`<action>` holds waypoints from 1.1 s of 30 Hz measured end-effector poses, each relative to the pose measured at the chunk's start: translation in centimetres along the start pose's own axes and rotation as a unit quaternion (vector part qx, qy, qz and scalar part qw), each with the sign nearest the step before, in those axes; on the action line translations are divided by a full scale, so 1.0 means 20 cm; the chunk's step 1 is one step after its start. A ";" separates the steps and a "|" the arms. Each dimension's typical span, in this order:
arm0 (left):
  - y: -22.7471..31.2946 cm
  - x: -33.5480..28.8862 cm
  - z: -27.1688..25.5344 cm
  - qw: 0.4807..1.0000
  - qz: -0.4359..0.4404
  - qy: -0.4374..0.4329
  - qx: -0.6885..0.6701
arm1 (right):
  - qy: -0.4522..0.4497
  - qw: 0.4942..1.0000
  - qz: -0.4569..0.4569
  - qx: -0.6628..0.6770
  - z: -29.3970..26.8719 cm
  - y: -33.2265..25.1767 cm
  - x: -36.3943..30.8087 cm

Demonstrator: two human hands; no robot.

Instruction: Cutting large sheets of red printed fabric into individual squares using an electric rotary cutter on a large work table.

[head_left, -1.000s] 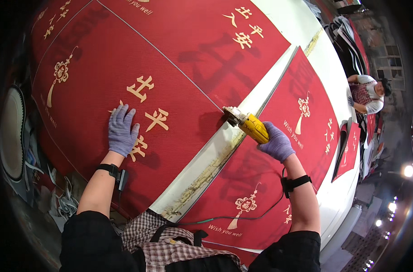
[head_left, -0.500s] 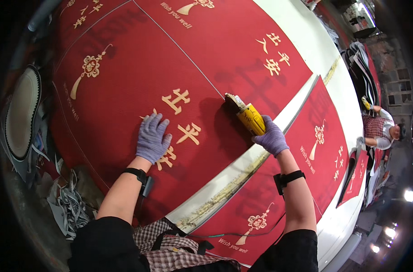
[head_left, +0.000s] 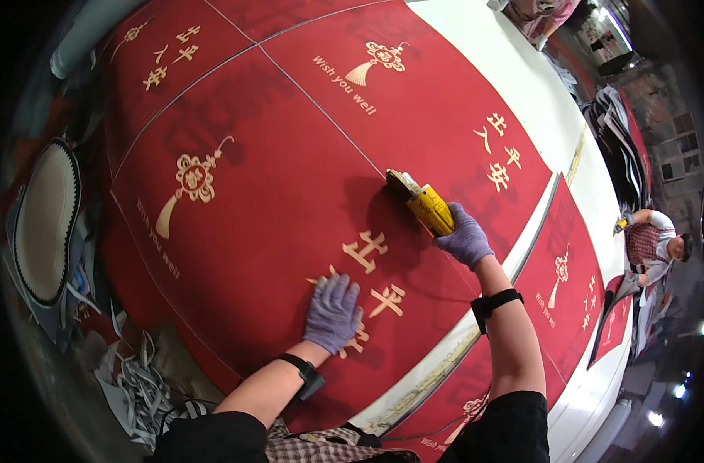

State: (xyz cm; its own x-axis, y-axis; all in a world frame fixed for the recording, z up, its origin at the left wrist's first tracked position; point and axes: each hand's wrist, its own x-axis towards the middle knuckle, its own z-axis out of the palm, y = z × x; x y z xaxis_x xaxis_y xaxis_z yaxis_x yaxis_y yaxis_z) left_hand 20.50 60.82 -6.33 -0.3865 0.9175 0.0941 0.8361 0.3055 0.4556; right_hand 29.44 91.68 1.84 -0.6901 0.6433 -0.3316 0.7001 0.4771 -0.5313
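A large red sheet of printed mats (head_left: 252, 255) with gold characters, knot-and-tassel emblems and pale dividing lines lies spread before me. My left hand (head_left: 333, 312), in a purple-grey knit glove, presses on it with fingers laid out, beside the gold characters. My right hand (head_left: 466, 238), gloved alike, grips a yellow electric cutter (head_left: 431, 210) by its rear end. The cutter's head (head_left: 402, 185) rests on a pale line between two mats. Behind it, toward the sheet's near edge, runs a faint line. The blade itself is hidden.
More red mat (head_left: 553, 301) lies at right, past a pale strip of table (head_left: 445, 355). Grey offcuts (head_left: 140, 393) are heaped at lower left, below a pale oval piece with a dark rim (head_left: 47, 224). A co-worker (head_left: 649, 239) at right holds a yellow tool; another person (head_left: 541, 15) stands at top.
The cutter has advanced along the pale line, away from the near edge. My left hand stays by the same characters. The view has shifted, showing more of the far mats.
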 end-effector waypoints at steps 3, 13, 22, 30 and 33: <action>-0.06 0.00 -0.06 0.995 0.026 -0.067 -0.074 | -0.009 1.000 0.015 0.022 0.05 -0.15 0.13; -1.60 0.71 -0.84 0.971 -0.112 0.103 0.183 | -0.019 1.000 0.022 -0.007 0.10 -0.65 0.62; -1.80 0.85 -0.92 0.970 -0.179 0.059 0.153 | -0.011 0.997 -0.004 0.077 0.26 -1.00 1.10; -1.82 0.86 -0.90 0.974 -0.174 0.065 0.128 | 0.003 0.988 -0.064 0.143 0.44 -1.16 1.56; -1.83 0.85 -0.90 0.974 -0.183 0.049 0.127 | 0.009 0.986 -0.074 0.149 0.47 -1.29 1.68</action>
State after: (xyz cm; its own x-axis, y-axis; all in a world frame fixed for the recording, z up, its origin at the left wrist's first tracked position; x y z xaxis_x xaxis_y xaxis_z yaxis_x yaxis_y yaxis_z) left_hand -23.65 60.69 -5.45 -0.7018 0.7100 0.0570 0.6996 0.6721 0.2425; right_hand -13.54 95.32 -2.85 -0.7759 0.5909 -0.2209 0.5044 0.3709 -0.7798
